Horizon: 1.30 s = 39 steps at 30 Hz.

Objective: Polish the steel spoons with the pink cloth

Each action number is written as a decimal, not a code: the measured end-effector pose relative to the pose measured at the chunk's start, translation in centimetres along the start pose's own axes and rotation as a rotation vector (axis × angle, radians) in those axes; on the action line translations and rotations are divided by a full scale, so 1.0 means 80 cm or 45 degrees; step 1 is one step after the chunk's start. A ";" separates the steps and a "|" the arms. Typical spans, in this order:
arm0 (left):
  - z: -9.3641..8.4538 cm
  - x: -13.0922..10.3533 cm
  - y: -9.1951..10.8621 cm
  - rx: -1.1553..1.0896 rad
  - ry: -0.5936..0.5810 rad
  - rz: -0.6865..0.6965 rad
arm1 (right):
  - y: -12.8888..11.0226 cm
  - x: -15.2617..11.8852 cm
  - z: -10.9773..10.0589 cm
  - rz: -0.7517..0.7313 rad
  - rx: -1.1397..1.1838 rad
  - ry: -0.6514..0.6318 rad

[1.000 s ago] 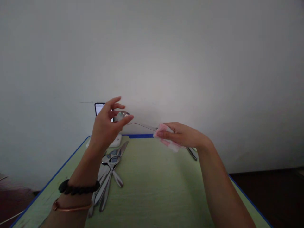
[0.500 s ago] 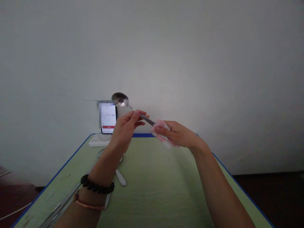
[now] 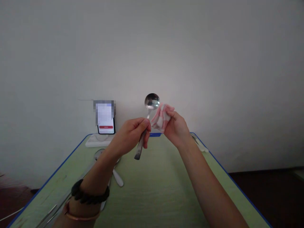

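A large metal spoon (image 3: 152,101) is held up above the far part of the table, bowl at the top and handle pointing down toward me. My left hand (image 3: 131,133) is closed round the middle of its handle, with the handle's end sticking out below the fingers. Just right of the spoon, my right hand (image 3: 177,126) grips a crumpled pink and white cloth (image 3: 162,118). The cloth is close beside the spoon's neck; whether they touch I cannot tell.
The green table (image 3: 152,190) has a blue edge and meets a grey wall. A phone (image 3: 105,118) stands upright at the back left behind a white box (image 3: 98,141). Several metal utensils, one a white-looking handle (image 3: 118,178), lie under my left arm. Pale items (image 3: 200,144) lie at the right edge.
The spoon has turned from slanting left to nearly upright. My left hand has slid to mid-handle, and my right hand has moved the cloth off the handle's end up beside the bowl.
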<state>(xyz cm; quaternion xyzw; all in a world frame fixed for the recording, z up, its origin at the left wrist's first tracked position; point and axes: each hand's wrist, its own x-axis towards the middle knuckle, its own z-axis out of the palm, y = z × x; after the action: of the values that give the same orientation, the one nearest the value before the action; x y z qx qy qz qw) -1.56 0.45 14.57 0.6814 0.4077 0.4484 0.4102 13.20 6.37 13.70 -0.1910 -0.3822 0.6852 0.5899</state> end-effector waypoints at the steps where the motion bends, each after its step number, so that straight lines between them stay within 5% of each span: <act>1: 0.000 0.000 0.002 0.056 0.001 0.000 | 0.000 -0.001 0.002 0.045 0.051 0.026; 10: -0.004 -0.004 0.008 0.221 -0.012 -0.122 | 0.002 0.003 0.004 0.179 0.250 0.280; 19: -0.004 -0.002 0.006 0.351 -0.014 -0.143 | 0.000 0.000 0.004 0.171 0.126 0.073; 33: -0.004 -0.002 0.001 0.577 0.048 -0.141 | 0.007 -0.003 0.007 0.260 0.092 0.067; 39: -0.008 -0.001 -0.006 0.730 -0.019 -0.123 | 0.012 -0.008 0.013 0.163 -0.093 -0.109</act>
<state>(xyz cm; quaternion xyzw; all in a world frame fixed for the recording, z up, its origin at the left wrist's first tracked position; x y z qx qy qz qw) -2.23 0.68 14.26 0.7527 0.5467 0.2898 0.2249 12.00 5.45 13.51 -0.2069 -0.4187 0.7146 0.5208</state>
